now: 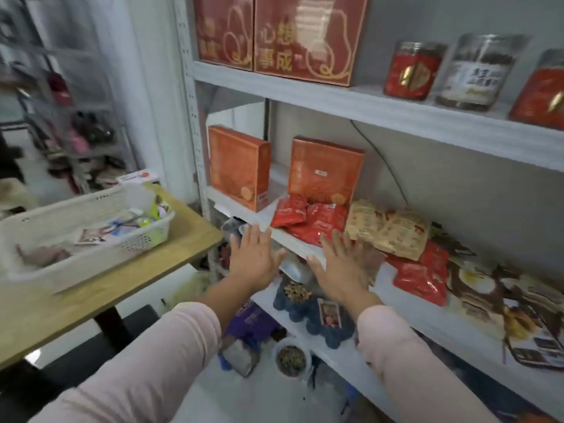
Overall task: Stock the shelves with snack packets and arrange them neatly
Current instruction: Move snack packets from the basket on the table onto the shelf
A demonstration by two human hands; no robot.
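Note:
Both my hands are stretched out flat in front of the middle shelf [300,247]. My left hand [254,257] hovers with straight fingers just left of the shelf's front edge and holds nothing. My right hand [345,264] is spread over that edge, its fingers near the red snack packets [308,219]. Beside those lies a tan packet [390,228], then more red packets [422,274] and dark printed packets [506,303] further right. A white basket [39,239] on the wooden table [100,288] at left holds several small packets.
Two orange boxes [236,166] [325,170] stand at the back of the middle shelf. Red gift boxes [305,38] and jars [413,70] fill the upper shelf. Below are a blue egg tray [308,312], a bowl [291,358] and a purple box [253,319] on the floor.

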